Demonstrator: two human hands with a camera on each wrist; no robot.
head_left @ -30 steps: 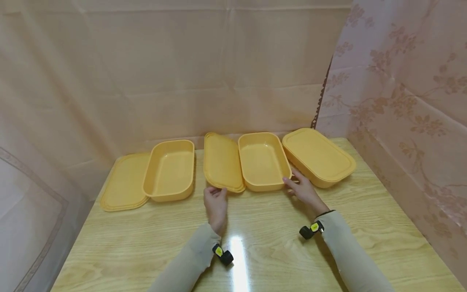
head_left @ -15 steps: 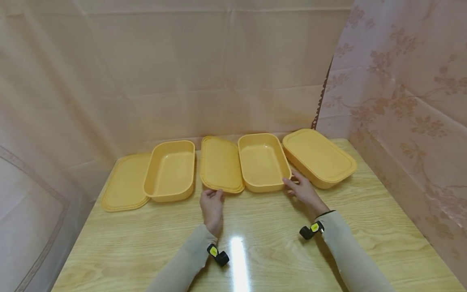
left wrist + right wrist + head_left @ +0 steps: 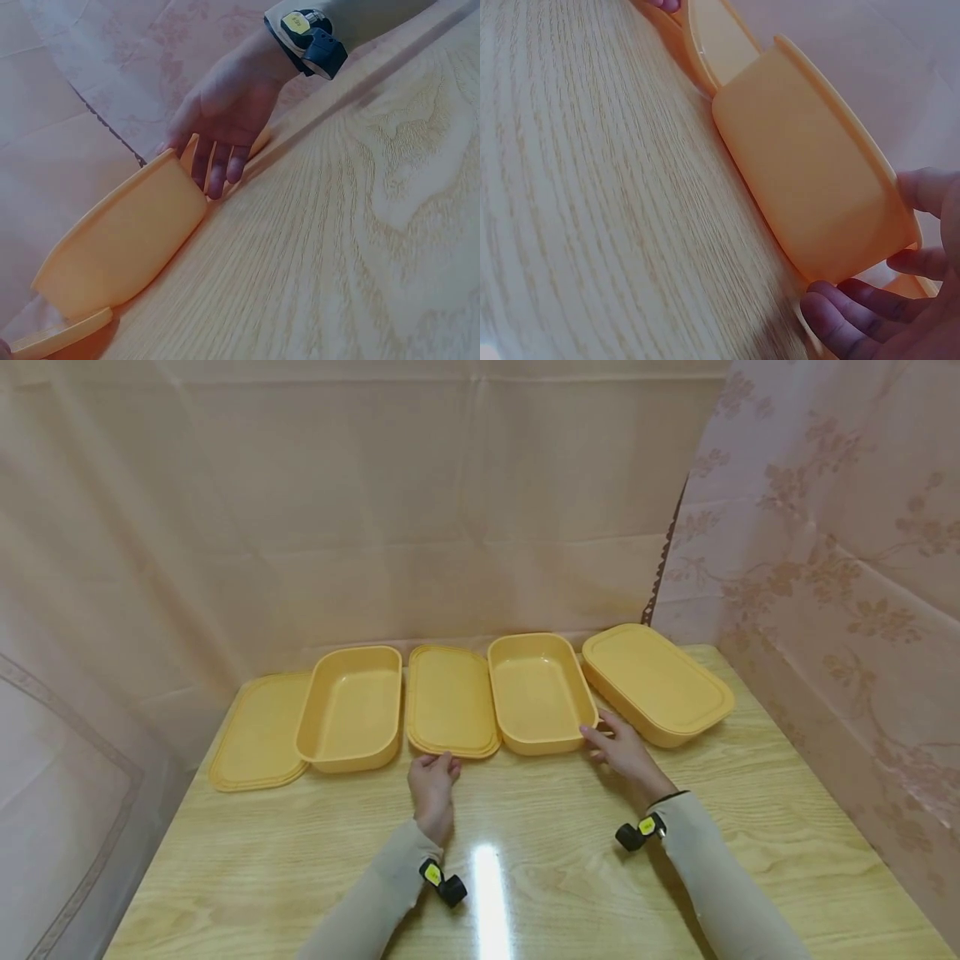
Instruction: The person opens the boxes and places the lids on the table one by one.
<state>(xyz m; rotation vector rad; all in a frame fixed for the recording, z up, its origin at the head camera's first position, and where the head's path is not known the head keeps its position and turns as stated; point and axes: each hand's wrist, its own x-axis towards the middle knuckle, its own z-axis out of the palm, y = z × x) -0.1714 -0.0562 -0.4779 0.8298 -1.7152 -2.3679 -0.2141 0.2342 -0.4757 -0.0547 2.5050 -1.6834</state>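
Your counter [image 3: 570, 860] carries a row of yellow ware. The open tub [image 3: 540, 693] sits centre-right; your right hand [image 3: 622, 752] has fingers curled at its near right corner, steadying it. The flat lid [image 3: 450, 702] lies just left; your left hand [image 3: 431, 781] is loosely curled beside its near edge, contact unclear. The closed box [image 3: 656, 681] partly hides behind the tub.

Yellow-orange tubs [image 3: 537, 692] and lids [image 3: 451, 700]; pale wood-grain table [image 3: 525, 860]; plain beige backdrop [image 3: 375, 510]; pink floral curtain [image 3: 840, 543]; beige sleeves [image 3: 720, 877].
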